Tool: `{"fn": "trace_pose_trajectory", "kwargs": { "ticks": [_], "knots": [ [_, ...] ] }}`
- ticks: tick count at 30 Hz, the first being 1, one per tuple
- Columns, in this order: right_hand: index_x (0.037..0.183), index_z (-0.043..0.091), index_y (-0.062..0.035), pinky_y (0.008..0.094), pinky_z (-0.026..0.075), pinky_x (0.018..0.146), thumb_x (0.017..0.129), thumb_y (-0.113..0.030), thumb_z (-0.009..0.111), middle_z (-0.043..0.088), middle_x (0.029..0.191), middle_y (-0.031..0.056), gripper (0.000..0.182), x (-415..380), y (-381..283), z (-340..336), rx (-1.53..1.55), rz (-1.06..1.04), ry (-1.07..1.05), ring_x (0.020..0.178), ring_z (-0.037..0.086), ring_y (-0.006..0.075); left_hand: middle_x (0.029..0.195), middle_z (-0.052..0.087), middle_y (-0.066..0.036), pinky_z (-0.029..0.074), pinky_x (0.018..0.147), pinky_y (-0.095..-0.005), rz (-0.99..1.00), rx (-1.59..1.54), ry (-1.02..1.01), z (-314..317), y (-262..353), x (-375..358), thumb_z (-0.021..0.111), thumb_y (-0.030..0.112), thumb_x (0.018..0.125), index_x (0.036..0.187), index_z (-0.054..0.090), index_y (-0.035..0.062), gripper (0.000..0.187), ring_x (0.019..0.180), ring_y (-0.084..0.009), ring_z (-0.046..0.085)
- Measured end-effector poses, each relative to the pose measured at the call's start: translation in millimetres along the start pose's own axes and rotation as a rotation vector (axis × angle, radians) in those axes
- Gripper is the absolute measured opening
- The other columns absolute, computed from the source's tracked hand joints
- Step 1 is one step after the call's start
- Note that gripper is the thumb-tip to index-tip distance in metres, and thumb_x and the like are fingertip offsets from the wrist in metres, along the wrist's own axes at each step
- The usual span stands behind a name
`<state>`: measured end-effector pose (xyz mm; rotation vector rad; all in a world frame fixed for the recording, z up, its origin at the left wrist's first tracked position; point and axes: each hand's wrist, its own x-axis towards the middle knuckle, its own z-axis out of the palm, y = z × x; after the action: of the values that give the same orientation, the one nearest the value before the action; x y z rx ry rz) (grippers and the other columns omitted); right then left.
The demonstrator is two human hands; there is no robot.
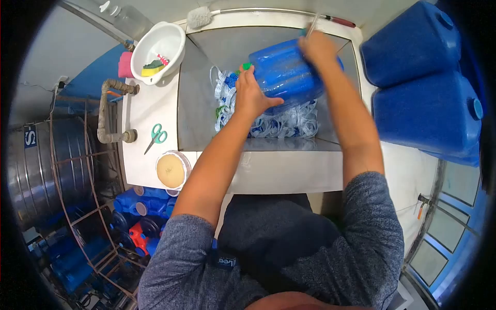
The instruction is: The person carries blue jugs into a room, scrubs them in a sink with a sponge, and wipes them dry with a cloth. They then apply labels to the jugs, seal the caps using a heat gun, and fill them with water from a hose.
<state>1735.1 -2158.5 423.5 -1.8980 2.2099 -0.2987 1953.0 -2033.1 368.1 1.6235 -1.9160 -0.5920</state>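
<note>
The sink point(194, 103) takes up the middle of my bench point(147, 106). Strips point(281, 124) lie heaped in it, under the jug point(284, 72) between my left hand point(251, 98) and right hand point(318, 49). A long-handled brush point(274, 10) lies along the far edge. By the far left corner is my bowl point(179, 39), a sponge point(151, 70) inside. Scissors point(157, 135) lie left of the sink, a tub point(172, 170) at the near left corner. Two jerrycans point(411, 44) line the right side, one behind the other.

Heathered grey shirt point(336, 274), short sleeves point(373, 206); small dark tag point(226, 262), pale lettering, near left one. Dark cloth point(268, 222) on lower body. Left hand point(251, 97), right hand point(318, 49) bare.
</note>
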Motion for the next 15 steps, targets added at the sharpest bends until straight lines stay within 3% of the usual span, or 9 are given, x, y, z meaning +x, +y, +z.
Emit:
{"fn": "trace_pose_trajectory", "kwargs": {
  "ticks": [1,2,3,5,8,11,12,14,15],
  "knots": [
    [0.133,0.058,-0.0120,0.0514,0.055,0.087,0.087,-0.033,0.060,0.069,0.116,0.0221,0.051,-22,-34,15,-0.046,-0.050,-0.069,0.108,0.068,0.0369,0.145,0.038,-0.035,0.029,0.116,-0.0525,-0.004,-0.004,-0.002,8,-2,-1,0.099,0.041,0.049,0.143,0.030,-0.0102,0.128,0.140,-0.0486,0.033],
    [0.130,0.060,-0.0127,0.0535,0.051,0.091,0.087,-0.042,0.064,0.068,0.121,0.0200,0.052,-42,-55,35,-0.021,-0.251,-0.135,0.109,0.065,0.0413,0.142,0.041,-0.034,0.032,0.114,-0.0526,0.080,-0.062,0.088,20,-6,0,0.099,0.041,0.049,0.145,0.028,-0.0095,0.129,0.136,-0.0481,0.038],
    [0.130,0.060,-0.0127,0.0535,0.051,0.091,0.087,-0.042,0.064,0.068,0.121,0.0200,0.052,-45,-63,46,-0.025,-0.250,-0.132,0.109,0.065,0.0413,0.138,0.043,-0.033,0.035,0.112,-0.0526,0.165,-0.119,0.180,26,-9,2,0.099,0.042,0.050,0.146,0.027,-0.0087,0.131,0.131,-0.0475,0.042],
    [0.128,0.061,-0.0130,0.0530,0.051,0.092,0.086,-0.042,0.066,0.067,0.123,0.0203,0.051,-55,-72,63,0.139,-0.429,-0.024,0.113,0.064,0.0415,0.137,0.044,-0.032,0.037,0.110,-0.0512,0.145,0.014,0.155,24,-13,-3,0.100,0.040,0.049,0.143,0.028,-0.0124,0.130,0.129,-0.0465,0.044],
    [0.137,0.056,-0.0152,0.0532,0.053,0.090,0.087,-0.038,0.061,0.070,0.117,0.0192,0.056,6,-11,30,-0.055,-0.099,0.079,0.106,0.068,0.0382,0.135,0.045,-0.035,0.041,0.108,-0.0481,0.044,-0.063,0.158,11,-9,-1,0.100,0.039,0.042,0.134,0.037,-0.0115,0.122,0.126,-0.0476,0.046],
    [0.141,0.053,-0.0175,0.0532,0.053,0.089,0.087,-0.038,0.062,0.070,0.117,0.0194,0.059,-6,-20,22,-0.019,-0.040,0.041,0.105,0.069,0.0385,0.133,0.048,-0.034,0.042,0.107,-0.0474,0.005,-0.049,0.140,15,0,1,0.100,0.041,0.042,0.132,0.038,-0.0118,0.121,0.125,-0.0469,0.047],
    [0.138,0.054,-0.0170,0.0509,0.050,0.097,0.091,-0.044,0.062,0.067,0.125,0.0192,0.055,-31,-47,24,-0.004,-0.101,-0.078,0.115,0.063,0.0404,0.133,0.048,-0.034,0.042,0.107,-0.0474,0.007,-0.055,0.142,20,-8,4,0.100,0.041,0.042,0.132,0.038,-0.0118,0.121,0.125,-0.0469,0.047],
    [0.139,0.053,-0.0179,0.0489,0.050,0.097,0.091,-0.044,0.062,0.067,0.125,0.0195,0.055,-76,-70,62,0.165,-0.475,-0.024,0.115,0.063,0.0405,0.130,0.050,-0.033,0.044,0.105,-0.0467,0.268,0.044,0.124,38,-36,15,0.100,0.044,0.041,0.133,0.037,-0.0127,0.125,0.123,-0.0463,0.050],
    [0.139,0.053,-0.0179,0.0489,0.050,0.097,0.091,-0.044,0.062,0.067,0.125,0.0195,0.055,-72,-65,60,0.163,-0.473,-0.026,0.115,0.063,0.0405,0.130,0.050,-0.033,0.044,0.105,-0.0467,0.267,0.042,0.121,35,-32,13,0.100,0.044,0.041,0.133,0.037,-0.0127,0.125,0.123,-0.0463,0.050]
  ]
}}
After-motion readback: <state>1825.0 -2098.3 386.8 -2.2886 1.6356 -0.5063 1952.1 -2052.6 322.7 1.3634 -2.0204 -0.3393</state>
